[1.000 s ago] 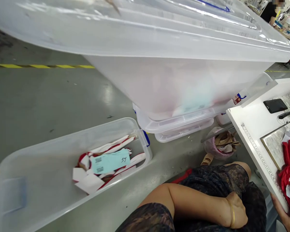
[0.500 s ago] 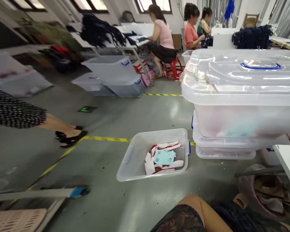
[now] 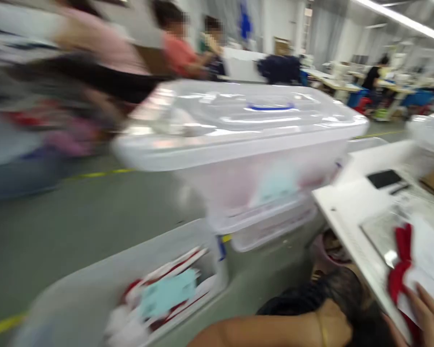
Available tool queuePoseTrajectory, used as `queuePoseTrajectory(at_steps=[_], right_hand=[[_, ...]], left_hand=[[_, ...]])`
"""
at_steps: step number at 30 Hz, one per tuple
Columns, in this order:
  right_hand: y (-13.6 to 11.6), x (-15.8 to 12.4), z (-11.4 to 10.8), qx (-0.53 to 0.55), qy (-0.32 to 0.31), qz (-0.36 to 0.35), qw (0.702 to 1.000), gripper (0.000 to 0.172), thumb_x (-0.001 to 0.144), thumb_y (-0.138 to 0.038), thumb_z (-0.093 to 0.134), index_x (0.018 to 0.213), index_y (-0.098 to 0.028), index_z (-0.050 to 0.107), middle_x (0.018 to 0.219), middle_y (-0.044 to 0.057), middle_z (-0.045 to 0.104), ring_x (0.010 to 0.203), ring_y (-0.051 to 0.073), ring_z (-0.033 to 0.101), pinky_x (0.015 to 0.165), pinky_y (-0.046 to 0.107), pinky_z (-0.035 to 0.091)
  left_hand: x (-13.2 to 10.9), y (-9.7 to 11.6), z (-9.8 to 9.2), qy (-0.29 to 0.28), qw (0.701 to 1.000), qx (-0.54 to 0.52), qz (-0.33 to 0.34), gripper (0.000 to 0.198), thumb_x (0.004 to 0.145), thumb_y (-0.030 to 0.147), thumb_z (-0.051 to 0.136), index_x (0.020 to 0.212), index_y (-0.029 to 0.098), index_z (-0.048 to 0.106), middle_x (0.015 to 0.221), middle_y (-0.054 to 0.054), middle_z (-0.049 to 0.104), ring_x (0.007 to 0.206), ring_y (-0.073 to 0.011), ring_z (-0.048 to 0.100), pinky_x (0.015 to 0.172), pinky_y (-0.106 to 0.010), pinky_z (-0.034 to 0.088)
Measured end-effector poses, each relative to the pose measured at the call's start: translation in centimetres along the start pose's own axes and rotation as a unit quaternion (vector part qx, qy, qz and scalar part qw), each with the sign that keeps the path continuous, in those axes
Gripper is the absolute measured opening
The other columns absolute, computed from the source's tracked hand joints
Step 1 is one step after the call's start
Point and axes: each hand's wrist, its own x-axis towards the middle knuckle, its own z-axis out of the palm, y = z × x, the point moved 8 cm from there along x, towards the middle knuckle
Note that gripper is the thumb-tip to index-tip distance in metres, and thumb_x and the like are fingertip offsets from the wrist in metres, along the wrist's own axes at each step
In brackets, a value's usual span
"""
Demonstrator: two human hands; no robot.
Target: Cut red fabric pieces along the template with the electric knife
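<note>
Red cloth (image 3: 401, 260) w/ white paper (image 3: 425, 270) lies long axis approx up-down on white table (image 3: 343, 217) at lower right, right hand (image 3: 428, 320) nearer, fingers (image 3: 417, 301) against paper, grip unclear in blur; left hand (image 3: 334, 327) at bottom center by dark skirt (image 3: 347, 291), can't tell if closed.

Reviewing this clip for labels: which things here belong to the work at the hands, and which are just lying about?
Belongs:
- right hand, on the red-and-white fabric
- left hand with gold bangle

Lying about:
- black phone on the white table
- lidded clear plastic bin
- open clear plastic floor bin holding red-trimmed white pieces
</note>
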Motion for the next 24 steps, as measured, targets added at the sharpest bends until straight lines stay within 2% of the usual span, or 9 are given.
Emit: queuePoseTrajectory(at_steps=[3,5,10,13,15,18,22,23,24], right_hand=[[-0.6,-2.0,-4.5,-0.037,0.025,0.017,0.999,0.056,0.089,-0.049,0.063,0.139,-0.029,0.048,0.136,0.012,0.059,0.119,0.034,0.056,0.097,0.054,0.046],[-1.2,-1.8,-6.2,-0.015,0.077,0.025,0.997,0.053,0.092,-0.040,0.063,0.139,-0.025,0.046,0.136,0.014,0.057,0.124,0.033,0.052,0.099,0.053,0.046],[0.6,-2.2,-9.1,0.053,0.240,0.159,0.956,0.029,0.096,-0.026,0.058,0.124,-0.022,0.053,0.124,0.013,0.057,0.117,0.028,0.055,0.097,0.048,0.047],[2.5,-3.7,-8.9,0.100,0.282,0.254,0.920,0.023,0.098,-0.033,0.055,0.118,-0.021,0.054,0.122,0.013,0.058,0.117,0.028,0.056,0.097,0.048,0.047],[3.6,-4.3,-8.1,0.112,0.266,0.299,0.910,0.028,0.098,-0.038,0.054,0.120,-0.020,0.053,0.127,0.015,0.058,0.119,0.029,0.056,0.095,0.048,0.049],[4.5,-4.4,-7.1,0.073,0.194,0.311,0.927,0.043,0.094,-0.046,0.058,0.128,-0.020,0.053,0.130,0.017,0.061,0.118,0.032,0.059,0.095,0.050,0.051],[6.3,-4.2,-5.2,0.077,0.078,0.322,0.940,0.052,0.086,-0.052,0.066,0.130,-0.024,0.057,0.117,0.011,0.071,0.103,0.031,0.069,0.087,0.047,0.058],[7.2,-4.3,-4.4,0.108,0.063,0.343,0.931,0.052,0.085,-0.052,0.066,0.130,-0.025,0.058,0.116,0.010,0.072,0.100,0.030,0.071,0.084,0.045,0.060],[8.3,-4.7,-4.0,0.125,0.085,0.381,0.912,0.054,0.084,-0.053,0.065,0.130,-0.027,0.057,0.112,0.009,0.073,0.095,0.029,0.073,0.081,0.044,0.061]], left_hand=[[1.3,2.0,-1.3,-0.016,0.997,0.030,0.065,0.016,0.088,0.023,0.071,0.094,0.009,0.072,0.095,-0.016,0.074,0.091,-0.0299,0.072,0.075,-0.038,0.056],[1.5,2.0,-3.5,-0.007,0.995,0.022,0.093,0.013,0.093,0.022,0.064,0.098,0.013,0.071,0.098,-0.012,0.074,0.093,-0.0260,0.072,0.078,-0.034,0.054],[1.1,2.4,-12.1,0.015,0.962,-0.220,0.159,0.021,0.095,0.028,0.053,0.084,0.019,0.069,0.084,0.000,0.072,0.077,-0.0141,0.066,0.074,-0.022,0.047],[2.3,1.2,-17.3,0.075,0.954,-0.268,0.114,0.033,0.096,0.039,0.047,0.080,0.018,0.066,0.077,-0.001,0.067,0.073,-0.0152,0.061,0.070,-0.024,0.046],[3.6,-0.2,-20.0,0.125,0.955,-0.263,0.063,0.035,0.096,0.043,0.045,0.083,0.018,0.066,0.075,-0.001,0.065,0.072,-0.0161,0.059,0.066,-0.024,0.045],[5.8,-1.7,-22.2,0.151,0.971,-0.185,0.023,0.037,0.096,0.045,0.045,0.086,0.019,0.069,0.076,-0.001,0.066,0.072,-0.0175,0.058,0.068,-0.027,0.044],[8.7,-1.3,-22.8,0.173,0.981,-0.054,0.062,0.050,0.100,0.053,0.044,0.073,0.019,0.067,0.079,-0.004,0.066,0.084,-0.0224,0.059,0.076,-0.033,0.045],[9.4,-0.9,-22.6,0.184,0.979,-0.037,0.084,0.053,0.100,0.058,0.043,0.072,0.019,0.066,0.080,-0.005,0.065,0.084,-0.0228,0.059,0.076,-0.033,0.045],[10.1,-0.5,-22.2,0.198,0.974,-0.024,0.107,0.055,0.099,0.062,0.043,0.073,0.019,0.066,0.082,-0.005,0.066,0.084,-0.0227,0.059,0.076,-0.034,0.045]])
